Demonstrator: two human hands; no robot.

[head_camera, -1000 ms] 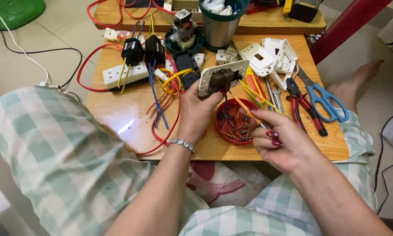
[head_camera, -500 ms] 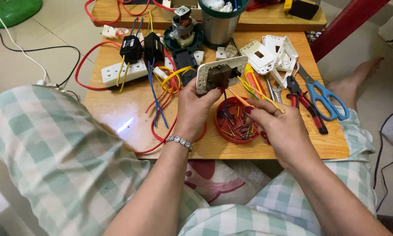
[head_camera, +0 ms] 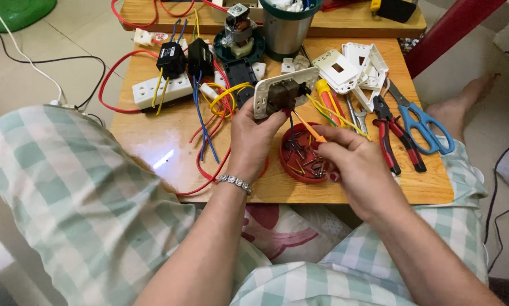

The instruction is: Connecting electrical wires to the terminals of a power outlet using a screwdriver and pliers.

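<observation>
My left hand (head_camera: 253, 141) grips the white wall-switch plate (head_camera: 277, 97) back side up, lifted over the low wooden table (head_camera: 152, 144). My right hand (head_camera: 353, 167) pinches a thin orange wire (head_camera: 308, 127) running up to the switch body. A slip could drop it among the scraps in the red lid (head_camera: 288, 164) just beneath. Tight here: pliers (head_camera: 393, 133) and blue scissors (head_camera: 427, 122) on the right, tangled wires (head_camera: 209, 122) on the left. The table's near edge is close.

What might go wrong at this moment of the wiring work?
The orange-handled tool in the right hand could slip off the socket plate, which the left hand holds unsupported in the air. The red dish of screws beneath the hands might get knocked and spill.
</observation>
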